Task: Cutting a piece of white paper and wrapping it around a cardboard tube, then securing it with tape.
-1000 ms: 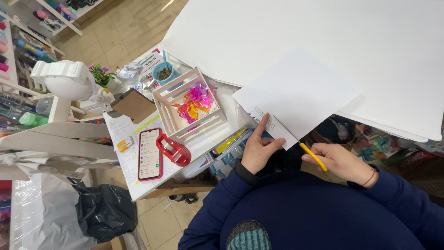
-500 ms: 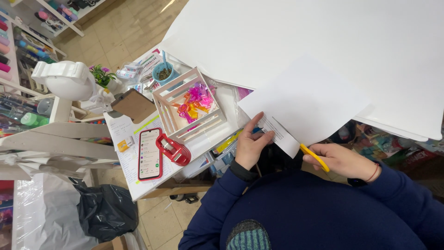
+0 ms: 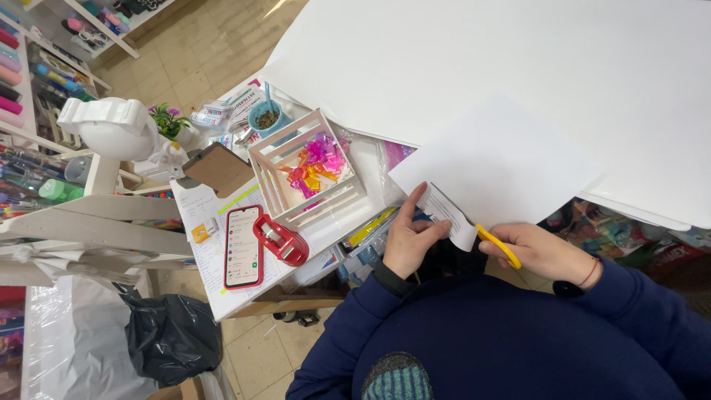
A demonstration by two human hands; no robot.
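A white tabletop [image 3: 326, 231] is carrying the items. Lying on it: a phone in a red case [image 3: 244, 247], a red tape dispenser [image 3: 279, 241] just beside the phone, and a white slatted crate [image 3: 307, 172] holding pink and orange gift bows [image 3: 315, 164]. A brown clipboard [image 3: 217, 169] and a blue cup [image 3: 266, 116] are sitting toward the far edge, near a small potted plant [image 3: 169, 121]. Large white sheets of card [image 3: 518, 67] are overhanging the right end of the tabletop.

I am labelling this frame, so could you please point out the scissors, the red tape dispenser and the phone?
scissors [image 3: 498, 245], head view, yellow handle.
red tape dispenser [image 3: 280, 241], head view, its body.
phone [image 3: 243, 247], head view, lit screen.
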